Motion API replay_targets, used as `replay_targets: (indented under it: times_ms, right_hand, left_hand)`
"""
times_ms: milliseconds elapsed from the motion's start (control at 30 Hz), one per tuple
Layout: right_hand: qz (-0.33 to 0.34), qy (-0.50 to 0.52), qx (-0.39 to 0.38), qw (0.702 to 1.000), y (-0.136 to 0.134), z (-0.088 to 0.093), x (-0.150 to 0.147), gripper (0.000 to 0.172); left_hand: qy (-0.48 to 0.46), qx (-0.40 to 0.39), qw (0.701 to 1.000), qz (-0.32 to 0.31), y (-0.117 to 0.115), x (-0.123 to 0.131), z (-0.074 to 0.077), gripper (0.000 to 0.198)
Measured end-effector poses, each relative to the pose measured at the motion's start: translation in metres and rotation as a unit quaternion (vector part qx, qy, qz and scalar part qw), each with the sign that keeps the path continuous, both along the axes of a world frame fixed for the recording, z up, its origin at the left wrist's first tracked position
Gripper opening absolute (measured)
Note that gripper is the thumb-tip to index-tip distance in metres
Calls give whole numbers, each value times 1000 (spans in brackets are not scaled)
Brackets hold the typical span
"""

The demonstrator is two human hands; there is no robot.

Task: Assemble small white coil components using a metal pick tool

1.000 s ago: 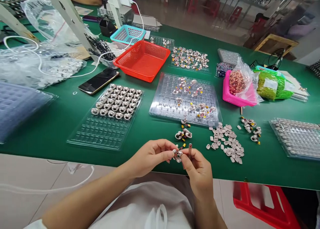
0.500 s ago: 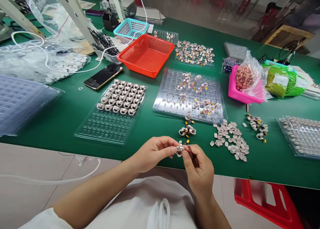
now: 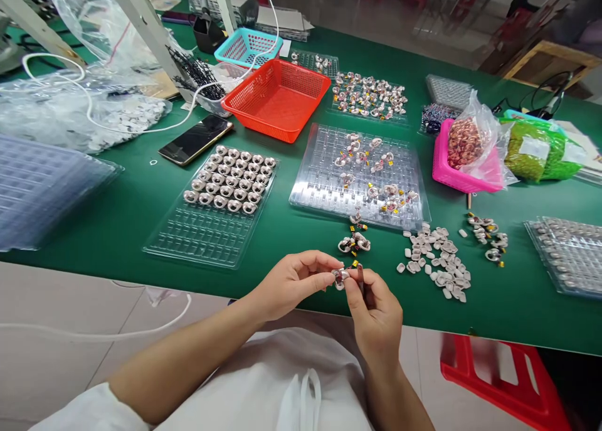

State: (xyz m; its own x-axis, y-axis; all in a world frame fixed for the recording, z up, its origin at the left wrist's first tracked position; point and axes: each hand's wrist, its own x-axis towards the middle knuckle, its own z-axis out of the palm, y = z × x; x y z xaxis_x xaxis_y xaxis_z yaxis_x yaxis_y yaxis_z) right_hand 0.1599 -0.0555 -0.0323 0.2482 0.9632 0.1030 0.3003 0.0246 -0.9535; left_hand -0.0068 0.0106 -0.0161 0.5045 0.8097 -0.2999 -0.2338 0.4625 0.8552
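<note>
Over the table's front edge, my left hand pinches a small glossy pale shell with dark and reddish parts inside. My right hand grips the shell's other side between thumb and fingertips. Tucked in the same hand is a slim dark brown tool, mostly hidden by the fingers. Just beyond the fingertips lies a small cluster of similar shells with yellow tabs. To the right, loose pale caps are spread on the green table. Left of my hands, a clear tray carries rows of glossy shells.
Further back are stacked clear trays with loose shells, a red basket, a blue basket and a phone. A pink basket holds a bag of reddish parts. A white cable crosses the left side.
The shell has turned slightly between my fingertips, and the brown tool stands more upright in my right hand. Both hands stay nearly in place; the view has shifted a little.
</note>
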Motion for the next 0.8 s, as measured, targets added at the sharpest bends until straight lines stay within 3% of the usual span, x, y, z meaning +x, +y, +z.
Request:
replay_targets:
  times_ms: [233, 600, 800]
  right_hand:
    - [13, 18, -12, 1000, 0, -1, 1, 10]
    - [41, 5, 19, 999, -4, 1, 2, 8]
    - [31, 73, -49, 996, 1, 4, 7, 9]
  left_hand:
    - [-43, -15, 999, 2, 0, -1, -4, 14]
    - [8, 29, 999, 17, -4, 1, 4, 12]
    - [22, 9, 1000, -13, -2, -4, 6, 23]
